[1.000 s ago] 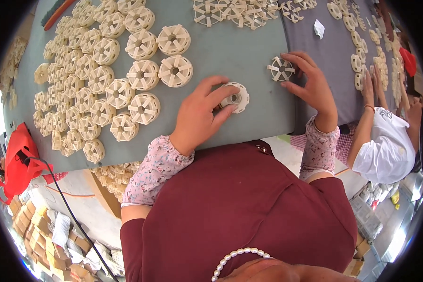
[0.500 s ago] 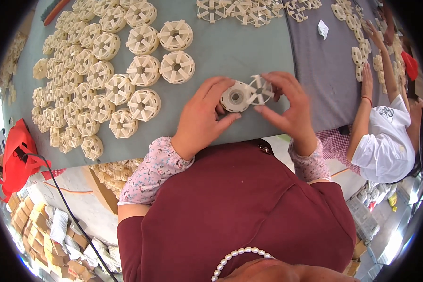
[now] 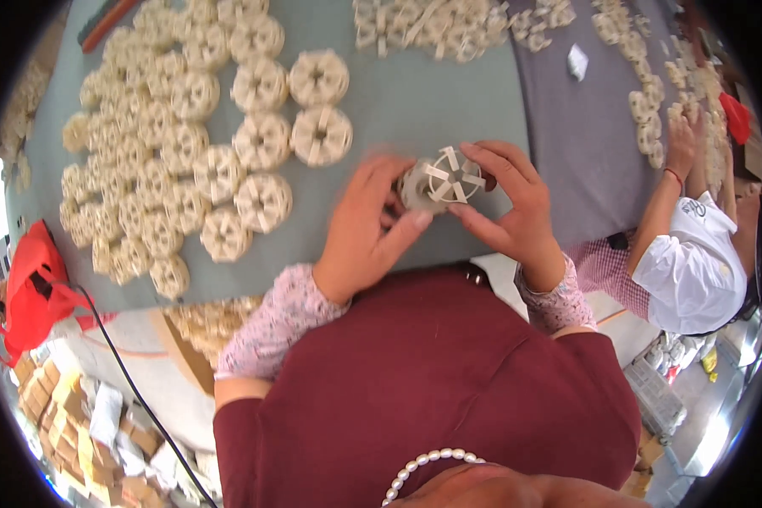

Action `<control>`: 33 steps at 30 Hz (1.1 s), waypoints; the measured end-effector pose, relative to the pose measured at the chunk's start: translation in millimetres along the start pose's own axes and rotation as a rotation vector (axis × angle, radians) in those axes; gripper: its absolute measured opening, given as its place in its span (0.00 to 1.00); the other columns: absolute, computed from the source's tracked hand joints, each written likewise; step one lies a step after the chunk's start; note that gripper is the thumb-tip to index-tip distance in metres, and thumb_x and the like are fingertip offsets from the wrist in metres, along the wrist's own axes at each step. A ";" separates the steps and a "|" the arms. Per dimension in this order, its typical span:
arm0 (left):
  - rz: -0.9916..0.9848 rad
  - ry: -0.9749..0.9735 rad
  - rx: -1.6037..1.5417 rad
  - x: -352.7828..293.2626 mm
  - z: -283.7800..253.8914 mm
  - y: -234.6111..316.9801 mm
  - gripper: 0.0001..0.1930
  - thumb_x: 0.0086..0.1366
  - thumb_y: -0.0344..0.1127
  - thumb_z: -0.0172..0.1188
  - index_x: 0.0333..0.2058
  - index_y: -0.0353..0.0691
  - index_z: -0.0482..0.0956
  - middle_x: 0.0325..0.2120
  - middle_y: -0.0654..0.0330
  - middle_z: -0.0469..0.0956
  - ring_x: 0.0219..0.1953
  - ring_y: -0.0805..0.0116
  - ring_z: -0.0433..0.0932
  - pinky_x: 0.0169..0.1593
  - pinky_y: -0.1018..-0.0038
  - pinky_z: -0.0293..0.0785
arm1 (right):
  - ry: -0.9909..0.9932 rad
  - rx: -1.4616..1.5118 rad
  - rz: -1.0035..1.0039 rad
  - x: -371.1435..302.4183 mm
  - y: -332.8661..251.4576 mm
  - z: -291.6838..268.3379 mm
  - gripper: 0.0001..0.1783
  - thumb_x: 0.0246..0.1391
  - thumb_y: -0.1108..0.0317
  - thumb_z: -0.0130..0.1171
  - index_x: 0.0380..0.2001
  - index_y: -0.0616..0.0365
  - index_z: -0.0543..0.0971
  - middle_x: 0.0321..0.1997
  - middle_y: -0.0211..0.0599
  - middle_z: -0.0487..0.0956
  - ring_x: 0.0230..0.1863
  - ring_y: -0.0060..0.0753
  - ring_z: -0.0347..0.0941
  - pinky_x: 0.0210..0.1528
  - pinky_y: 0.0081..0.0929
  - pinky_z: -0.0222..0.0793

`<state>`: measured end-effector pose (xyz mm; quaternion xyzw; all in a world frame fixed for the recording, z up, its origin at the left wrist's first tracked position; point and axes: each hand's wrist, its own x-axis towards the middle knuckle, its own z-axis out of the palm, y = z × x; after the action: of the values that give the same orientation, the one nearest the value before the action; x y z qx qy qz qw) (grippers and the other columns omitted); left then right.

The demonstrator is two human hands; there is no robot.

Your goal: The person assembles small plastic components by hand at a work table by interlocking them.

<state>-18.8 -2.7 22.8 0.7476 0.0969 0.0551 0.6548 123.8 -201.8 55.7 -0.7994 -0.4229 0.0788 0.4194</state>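
Near the front edge of the grey-green tabletop [image 3: 415, 102], a cream round plastic housing [image 3: 412, 190] sits at the left hand [image 3: 366, 222], with a pale spoked ring [image 3: 455, 177] overlapping its right side. The step in hand seems to be fitting the ring onto the housing. The next move would call for centring the ring to the left, squaring its tabs with the rim and pressing evenly; a skewed start could leave a tab unseated.

The left hand is curled around the housing's left side, thumb at the near edge, back of the hand up; its fingers are blurred, so how firmly they grip I cannot tell. The right hand [image 3: 513, 201] comes in from the right, thumb on the ring's near edge and fingers on its far edge, pinching it tilted. Both wrists bend inward, so the hands face each other. Rows of spoke-topped round assemblies [image 3: 261, 141] stand to the left; loose spoked rings [image 3: 436, 25] lie at the far side.
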 end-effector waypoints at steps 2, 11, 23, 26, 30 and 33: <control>0.024 0.015 0.033 -5.2 3.4 -0.7 0.29 0.67 0.33 0.69 0.64 0.32 0.72 0.60 0.49 0.69 0.40 0.66 0.80 0.38 0.75 0.83 | -0.082 0.005 0.043 17.7 11.9 -19.1 0.33 0.46 0.68 0.79 0.58 0.60 0.83 0.55 0.39 0.82 0.43 0.31 0.79 0.42 0.26 0.77; 0.063 0.008 0.118 -22.8 2.1 -17.9 0.26 0.70 0.31 0.66 0.65 0.35 0.73 0.62 0.50 0.71 0.39 0.70 0.81 0.38 0.76 0.83 | 0.603 -0.151 0.087 199.9 143.1 -203.2 0.42 0.50 0.38 0.77 0.53 0.67 0.84 0.34 0.44 0.88 0.31 0.32 0.85 0.42 0.32 0.80; 0.097 0.010 0.209 -11.1 3.9 -18.0 0.43 0.56 0.43 0.82 0.67 0.37 0.71 0.64 0.50 0.68 0.33 0.72 0.80 0.32 0.76 0.81 | 0.298 -0.696 0.020 166.9 137.4 -92.0 0.38 0.52 0.46 0.77 0.61 0.54 0.82 0.66 0.50 0.77 0.62 0.48 0.77 0.63 0.42 0.74; 0.114 0.009 0.242 -12.3 4.6 -24.0 0.44 0.56 0.44 0.83 0.67 0.38 0.71 0.64 0.51 0.68 0.32 0.72 0.79 0.32 0.76 0.81 | 0.285 -0.730 -0.107 110.7 148.6 -48.6 0.31 0.55 0.54 0.77 0.59 0.55 0.83 0.68 0.45 0.76 0.61 0.47 0.78 0.63 0.42 0.75; 0.061 0.032 0.227 -17.3 8.2 -26.9 0.44 0.55 0.43 0.83 0.67 0.39 0.71 0.64 0.52 0.69 0.32 0.71 0.79 0.34 0.73 0.81 | 0.155 -0.307 0.004 66.8 117.3 -26.3 0.22 0.56 0.68 0.74 0.54 0.53 0.83 0.62 0.49 0.79 0.54 0.46 0.82 0.54 0.39 0.80; 0.048 0.054 0.243 -18.6 11.3 -29.6 0.45 0.51 0.37 0.84 0.67 0.38 0.72 0.66 0.52 0.68 0.33 0.73 0.79 0.32 0.77 0.81 | 0.183 -0.173 0.051 50.2 102.4 -25.5 0.15 0.60 0.76 0.69 0.49 0.58 0.82 0.49 0.41 0.84 0.40 0.32 0.83 0.40 0.29 0.80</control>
<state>-36.7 -14.0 -7.2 0.8219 0.1025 0.0787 0.5548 230.1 -209.6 7.9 -0.8469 -0.3675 -0.0205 0.3838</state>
